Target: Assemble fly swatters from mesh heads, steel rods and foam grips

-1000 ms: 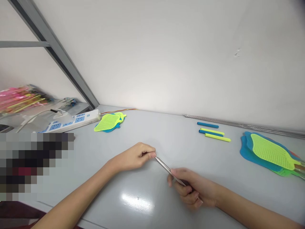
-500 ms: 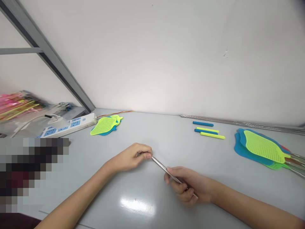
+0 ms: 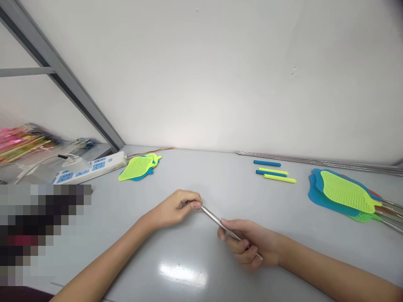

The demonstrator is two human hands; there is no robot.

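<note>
A slim silver metal rod (image 3: 213,216), which looks like a telescopic fly swatter handle, slants between my two hands just above the grey table. My left hand (image 3: 179,206) pinches its upper left end between thumb and forefinger, hiding the tip. Lower down, the fingers of my right hand (image 3: 247,243) wrap round the rod, with the thumb laid along it. The rod's thin lower end pokes out past the right fingers. Beyond my right hand lie several blue and yellow grip tubes (image 3: 279,178).
Fly swatter heads (image 3: 137,167) lie at the left beside a power strip (image 3: 107,164). At the right is a stack of swatters with metal handles (image 3: 348,192). Long metal rods (image 3: 296,160) run along the wall. Bagged colourful items (image 3: 25,142) sit far left; a blurred patch covers the near left.
Both hands keep their hold on the rod in almost the same place. The view has shifted very slightly; nothing else has visibly moved.
</note>
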